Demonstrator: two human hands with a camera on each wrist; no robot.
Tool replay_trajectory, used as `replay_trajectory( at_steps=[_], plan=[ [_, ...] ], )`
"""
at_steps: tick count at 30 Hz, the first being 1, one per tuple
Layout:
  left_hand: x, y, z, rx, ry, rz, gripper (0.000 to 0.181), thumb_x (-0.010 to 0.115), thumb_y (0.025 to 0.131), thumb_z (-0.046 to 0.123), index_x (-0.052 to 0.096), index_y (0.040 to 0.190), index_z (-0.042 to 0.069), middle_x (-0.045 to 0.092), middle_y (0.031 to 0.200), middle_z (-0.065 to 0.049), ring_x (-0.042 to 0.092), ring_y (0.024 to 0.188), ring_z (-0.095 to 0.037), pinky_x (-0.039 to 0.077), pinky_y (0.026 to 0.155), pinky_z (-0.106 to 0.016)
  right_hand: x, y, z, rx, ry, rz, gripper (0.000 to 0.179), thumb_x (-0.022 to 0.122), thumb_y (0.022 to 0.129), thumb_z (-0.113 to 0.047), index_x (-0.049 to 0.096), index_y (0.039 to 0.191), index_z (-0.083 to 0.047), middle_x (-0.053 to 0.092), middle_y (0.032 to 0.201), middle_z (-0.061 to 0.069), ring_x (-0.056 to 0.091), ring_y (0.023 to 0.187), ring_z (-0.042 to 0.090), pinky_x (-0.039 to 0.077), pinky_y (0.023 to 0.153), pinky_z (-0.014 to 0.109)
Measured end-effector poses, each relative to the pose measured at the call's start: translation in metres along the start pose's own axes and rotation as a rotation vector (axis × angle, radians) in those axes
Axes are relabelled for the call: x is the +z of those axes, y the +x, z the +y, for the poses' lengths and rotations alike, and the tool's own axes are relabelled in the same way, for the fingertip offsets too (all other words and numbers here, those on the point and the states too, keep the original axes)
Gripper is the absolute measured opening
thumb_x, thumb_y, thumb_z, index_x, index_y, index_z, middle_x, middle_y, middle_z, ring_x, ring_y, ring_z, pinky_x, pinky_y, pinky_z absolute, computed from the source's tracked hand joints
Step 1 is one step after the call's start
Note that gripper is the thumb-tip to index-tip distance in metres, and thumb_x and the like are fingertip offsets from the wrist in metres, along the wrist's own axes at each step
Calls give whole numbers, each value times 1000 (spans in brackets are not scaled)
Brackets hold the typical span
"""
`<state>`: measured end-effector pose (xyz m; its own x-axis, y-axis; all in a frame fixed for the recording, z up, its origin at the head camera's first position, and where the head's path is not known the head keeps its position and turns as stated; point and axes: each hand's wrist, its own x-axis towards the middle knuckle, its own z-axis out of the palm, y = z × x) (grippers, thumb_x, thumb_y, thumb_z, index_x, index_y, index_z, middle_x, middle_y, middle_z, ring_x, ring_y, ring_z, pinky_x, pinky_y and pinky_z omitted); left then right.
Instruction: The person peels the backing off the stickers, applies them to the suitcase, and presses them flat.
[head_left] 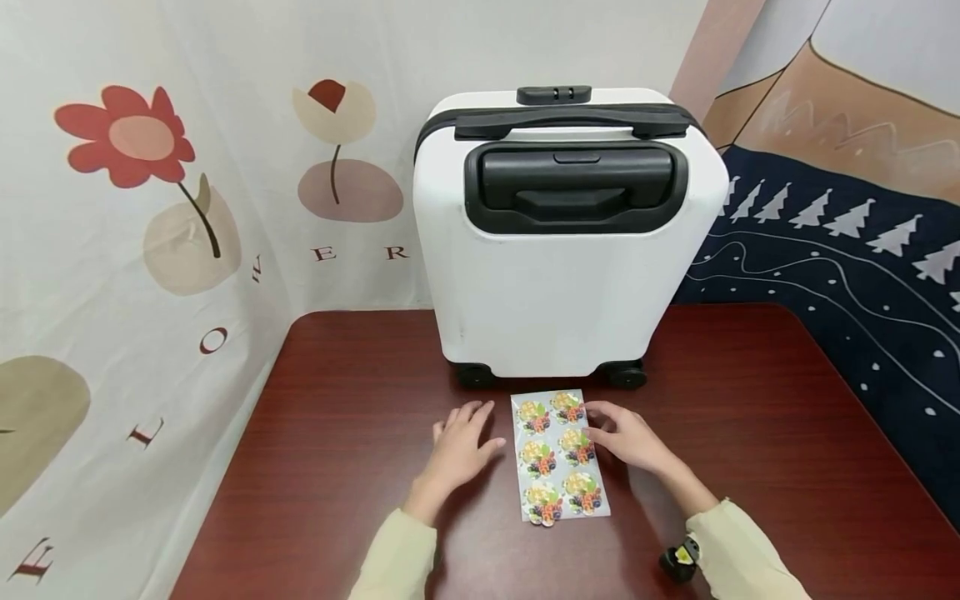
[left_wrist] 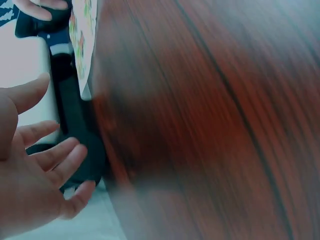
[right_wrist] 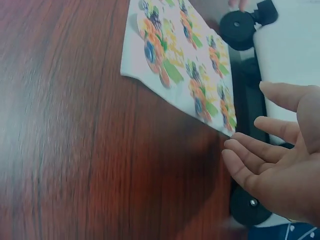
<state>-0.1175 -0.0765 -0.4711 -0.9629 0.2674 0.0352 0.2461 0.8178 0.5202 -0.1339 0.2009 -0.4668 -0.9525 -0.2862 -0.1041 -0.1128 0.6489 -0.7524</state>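
Observation:
A sticker sheet printed with several fruit pictures lies flat on the table in front of the suitcase. To its left, my left hand hovers with fingers spread and nothing in it. On the sheet's right side my right hand has its fingertips by the upper right edge; whether they touch it I cannot tell. In the right wrist view the right hand shows loosely extended fingers beside the corner of the sheet. The left wrist view shows the left hand with relaxed fingers.
A white suitcase with black handles and wheels stands upright at the back of the dark red table. Patterned cloths hang behind: flowers on the left curtain, trees on the right cloth. A black wrist device is at the right sleeve.

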Motion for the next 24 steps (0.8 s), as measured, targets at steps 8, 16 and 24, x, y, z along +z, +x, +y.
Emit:
replay_trajectory(
  at_steps=[8, 16, 24],
  plan=[
    [15, 18, 11, -55, -272, -34, 44, 63, 85, 15, 51, 124, -1, 54, 113, -17, 52, 103, -31, 42, 85, -46, 7, 14, 0, 105, 126, 32, 27, 60, 85, -5, 59, 111, 4, 59, 101, 16, 58, 80, 21, 48, 60, 32],
    [26, 34, 9, -168, -432, 11, 33, 66, 81, 5, 58, 112, -3, 64, 92, -12, 60, 81, -24, 49, 69, -33, 5, 21, 4, 174, 274, 28, 28, 57, 86, 1, 54, 111, 13, 58, 103, 24, 60, 84, 27, 51, 69, 37],
    [31, 39, 12, -222, -478, 28, 31, 66, 81, 3, 59, 110, -2, 65, 89, -10, 62, 79, -23, 49, 70, -33, 3, 24, 0, 213, 352, 36, 32, 55, 86, 3, 49, 115, 16, 53, 111, 29, 57, 94, 32, 51, 76, 40]
  ],
)
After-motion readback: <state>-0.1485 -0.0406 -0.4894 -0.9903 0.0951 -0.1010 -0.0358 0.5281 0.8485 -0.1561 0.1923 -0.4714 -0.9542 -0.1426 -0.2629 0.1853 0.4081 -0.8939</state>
